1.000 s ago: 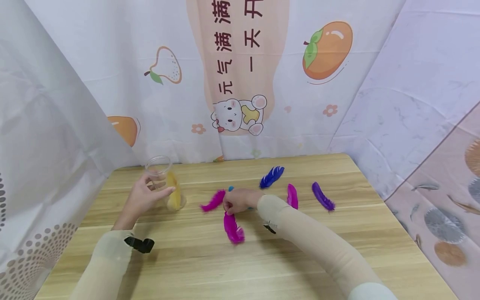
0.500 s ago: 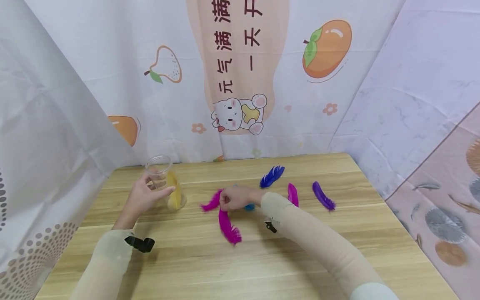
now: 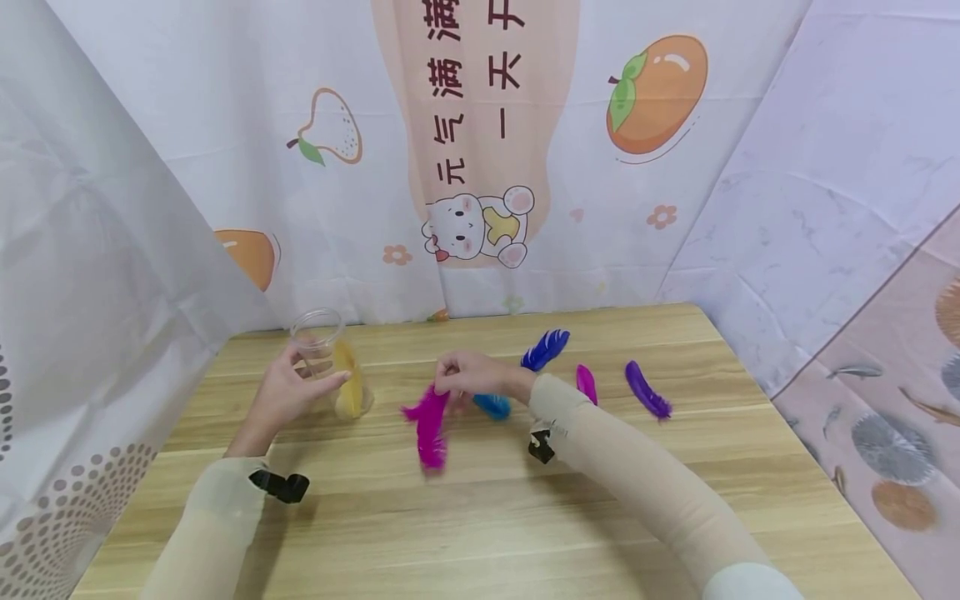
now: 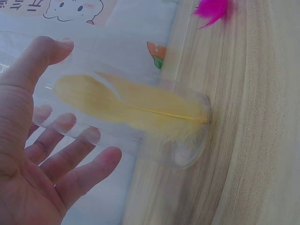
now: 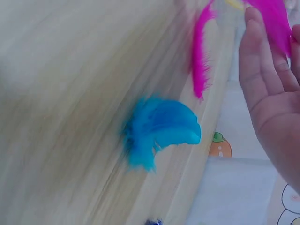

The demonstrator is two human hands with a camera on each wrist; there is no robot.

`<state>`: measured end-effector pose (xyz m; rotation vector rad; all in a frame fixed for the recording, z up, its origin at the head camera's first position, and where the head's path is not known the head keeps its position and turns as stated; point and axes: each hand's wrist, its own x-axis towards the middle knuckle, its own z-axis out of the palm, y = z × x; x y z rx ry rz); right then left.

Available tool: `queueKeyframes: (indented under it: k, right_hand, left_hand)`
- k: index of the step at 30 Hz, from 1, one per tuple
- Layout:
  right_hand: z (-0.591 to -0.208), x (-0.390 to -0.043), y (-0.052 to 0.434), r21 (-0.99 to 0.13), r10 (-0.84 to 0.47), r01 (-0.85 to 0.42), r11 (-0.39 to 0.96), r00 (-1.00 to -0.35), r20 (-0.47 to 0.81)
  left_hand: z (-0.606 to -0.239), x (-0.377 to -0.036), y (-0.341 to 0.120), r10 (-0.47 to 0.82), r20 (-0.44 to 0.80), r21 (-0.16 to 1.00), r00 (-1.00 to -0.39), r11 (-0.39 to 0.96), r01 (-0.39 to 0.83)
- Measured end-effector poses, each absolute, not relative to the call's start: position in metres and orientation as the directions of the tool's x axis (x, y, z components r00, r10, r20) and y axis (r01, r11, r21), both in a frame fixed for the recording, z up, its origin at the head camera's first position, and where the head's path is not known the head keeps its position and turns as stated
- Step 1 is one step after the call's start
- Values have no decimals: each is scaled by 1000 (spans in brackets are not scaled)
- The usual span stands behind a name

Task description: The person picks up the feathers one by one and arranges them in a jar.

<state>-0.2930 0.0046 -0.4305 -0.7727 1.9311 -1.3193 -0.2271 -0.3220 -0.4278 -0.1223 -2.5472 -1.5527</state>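
My left hand (image 3: pixel 288 392) grips a tall clear plastic cup (image 3: pixel 366 402) standing upright at the table's left. A yellow feather (image 4: pixel 154 110) stands inside it, visible through the wall. Between thumb and fingers my right hand (image 3: pixel 476 375) pinches a magenta feather (image 3: pixel 431 437) by its upper end, and the feather hangs down over the table. Behind it another magenta feather (image 5: pixel 200 56) lies on the wood, partly covered in the head view. A turquoise feather (image 5: pixel 164 124) lies beneath the right wrist.
Farther right on the wooden table (image 3: pixel 525 533) lie a dark blue feather (image 3: pixel 545 350), a magenta feather (image 3: pixel 587 383) partly behind the right sleeve, and a purple feather (image 3: pixel 647 392). A printed curtain (image 3: pixel 360 217) stands along the back edge.
The right hand has lifted the magenta feather and moved it left and slightly back, toward the cup. More of the turquoise feather shows now. The left hand and cup have stayed put.
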Motion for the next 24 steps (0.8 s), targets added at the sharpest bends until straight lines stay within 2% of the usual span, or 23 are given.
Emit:
queueKeyframes:
  k: [5,15,24]
  right_hand:
    - [-426,-294,5,-974,-766,39,224,-610,-201]
    - [-422,-294,2,-977,-753,157,142,-624,-209]
    - [-421,-294,1,-976,-746,194,101,-635,-203]
  left_hand:
    - [-428,-228,-323,-8,172,879,-985,452,150]
    - [-428,-229,-324,6,190,881,-982,439,173]
    - [-429,-228,-322,-1,203,881,-979,436,183]
